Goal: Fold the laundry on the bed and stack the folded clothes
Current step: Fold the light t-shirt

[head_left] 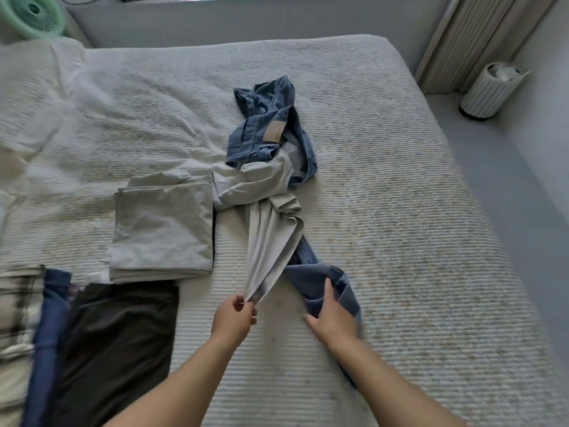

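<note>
A pair of blue jeans (271, 124) lies crumpled in the middle of the bed (400, 211), tangled with a light grey garment (271, 229) that stretches toward me. My left hand (235, 315) pinches the near end of the grey garment. My right hand (331, 318) grips the near leg end of the jeans, thumb on top. A folded light grey cloth (163, 229) lies flat to the left. In front of it sits a folded dark garment (123, 340), beside a folded navy piece (49, 334) and a plaid one (15, 315).
A rumpled white cover (55, 97) lies over the bed's left side. A green fan (34, 13) stands at the far left. On the floor at the right stand a white ribbed bin (489, 90) and a pale curtain (471, 38).
</note>
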